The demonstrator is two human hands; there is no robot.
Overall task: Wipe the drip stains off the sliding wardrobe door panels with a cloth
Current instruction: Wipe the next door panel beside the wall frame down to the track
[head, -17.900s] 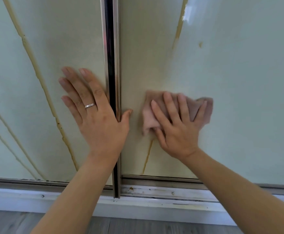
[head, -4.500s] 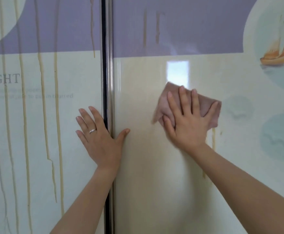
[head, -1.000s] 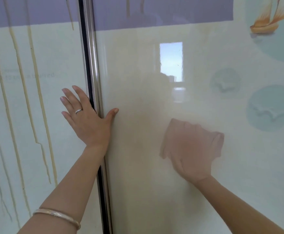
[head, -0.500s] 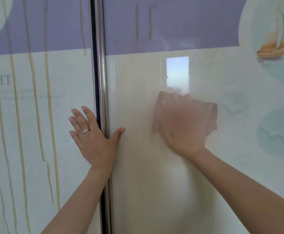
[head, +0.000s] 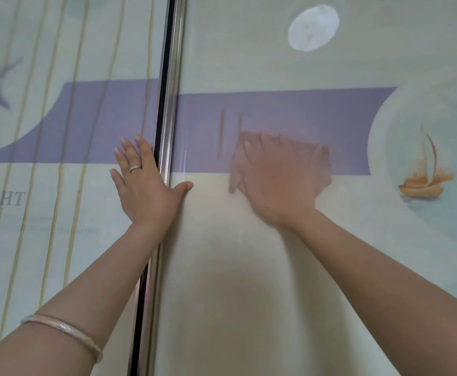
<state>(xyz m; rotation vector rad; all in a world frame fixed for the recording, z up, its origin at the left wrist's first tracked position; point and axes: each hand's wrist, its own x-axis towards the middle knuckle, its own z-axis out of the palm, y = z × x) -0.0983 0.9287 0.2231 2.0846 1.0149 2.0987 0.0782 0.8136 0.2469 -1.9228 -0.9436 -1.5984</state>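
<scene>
A pink cloth (head: 323, 169) lies flat on the right door panel (head: 276, 267), at the lower edge of the purple band. My right hand (head: 276, 180) presses it there with straight, spread fingers and looks blurred. Two short brown drip stains (head: 222, 131) run down the purple band just left of the cloth. My left hand (head: 147, 185) rests flat on the left door panel (head: 59, 213), its thumb reaching across the metal door frame (head: 167, 104). Several long yellowish drip stains (head: 56, 185) streak the left panel from top to bottom.
The panels carry printed pictures: a sailing boat (head: 425, 172) at the right, a pale circle (head: 312, 27) above, grey lettering (head: 2, 198) at the left. A bangle (head: 64, 327) sits on my left forearm.
My right hand has slid the cloth upward from the cream area to the purple band. The view has tilted up. My left hand stays flat beside the frame.
</scene>
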